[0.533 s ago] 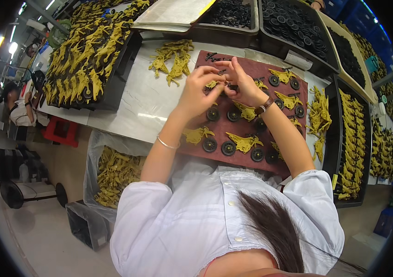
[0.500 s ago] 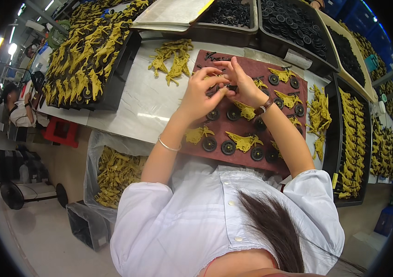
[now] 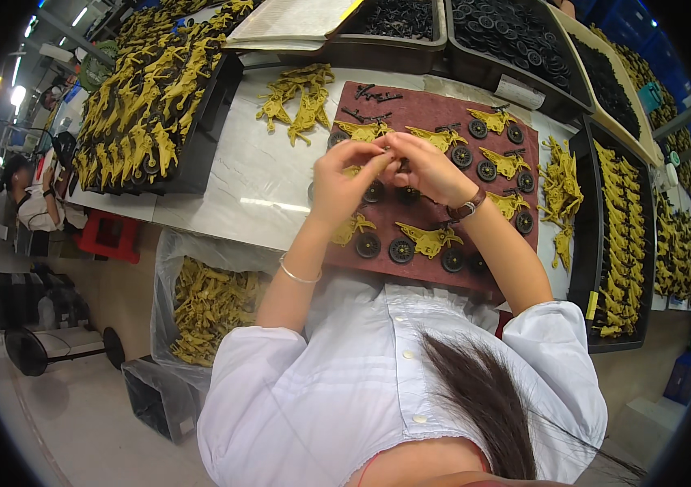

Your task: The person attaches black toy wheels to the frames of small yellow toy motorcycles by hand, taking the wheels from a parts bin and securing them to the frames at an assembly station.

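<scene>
We see a pale worktable (image 3: 223, 174) carrying a maroon mat (image 3: 434, 114), a loose heap of yellow parts (image 3: 297, 101), and black trays (image 3: 199, 130) along its edges.

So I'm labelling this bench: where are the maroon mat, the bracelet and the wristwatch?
maroon mat (image 3: 434, 109): head view, bare upper part.
bracelet (image 3: 299, 276): head view, band on left wrist.
wristwatch (image 3: 467, 208): head view, strap on right wrist.
</scene>
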Action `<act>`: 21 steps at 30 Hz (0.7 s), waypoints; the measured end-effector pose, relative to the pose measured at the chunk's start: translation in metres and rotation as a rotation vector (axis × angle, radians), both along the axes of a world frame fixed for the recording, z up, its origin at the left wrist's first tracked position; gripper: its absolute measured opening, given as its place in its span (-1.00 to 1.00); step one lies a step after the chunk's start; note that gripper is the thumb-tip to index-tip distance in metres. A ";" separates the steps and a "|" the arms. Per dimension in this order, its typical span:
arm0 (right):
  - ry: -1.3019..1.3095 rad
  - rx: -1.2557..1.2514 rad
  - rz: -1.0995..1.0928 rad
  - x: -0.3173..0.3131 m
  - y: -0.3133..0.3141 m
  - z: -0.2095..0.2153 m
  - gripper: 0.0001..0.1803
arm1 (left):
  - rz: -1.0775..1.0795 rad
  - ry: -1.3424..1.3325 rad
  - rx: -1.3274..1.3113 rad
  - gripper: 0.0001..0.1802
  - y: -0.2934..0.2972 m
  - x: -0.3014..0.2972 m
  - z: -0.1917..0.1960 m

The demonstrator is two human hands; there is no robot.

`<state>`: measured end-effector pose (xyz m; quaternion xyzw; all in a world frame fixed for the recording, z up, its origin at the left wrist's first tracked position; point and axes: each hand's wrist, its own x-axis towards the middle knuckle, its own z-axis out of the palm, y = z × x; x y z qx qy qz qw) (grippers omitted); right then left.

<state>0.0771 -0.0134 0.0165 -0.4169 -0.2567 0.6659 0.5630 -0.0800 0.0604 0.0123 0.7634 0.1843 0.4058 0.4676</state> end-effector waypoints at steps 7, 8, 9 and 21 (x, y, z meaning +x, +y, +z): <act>-0.979 0.533 -0.019 -0.011 0.005 -0.001 -0.85 | -0.021 -0.041 -0.404 -0.88 0.006 -0.041 -0.019; -0.974 0.535 -0.014 -0.015 0.008 -0.003 -0.85 | -0.013 0.042 -0.391 -0.87 0.007 -0.048 -0.021; -1.111 0.614 -0.007 -0.018 0.011 -0.007 -0.87 | -0.010 0.125 -0.379 -0.85 0.008 -0.054 -0.023; -1.618 0.681 0.116 -0.045 0.025 -0.035 -0.88 | -0.007 0.603 0.506 -0.60 0.032 -0.082 -0.037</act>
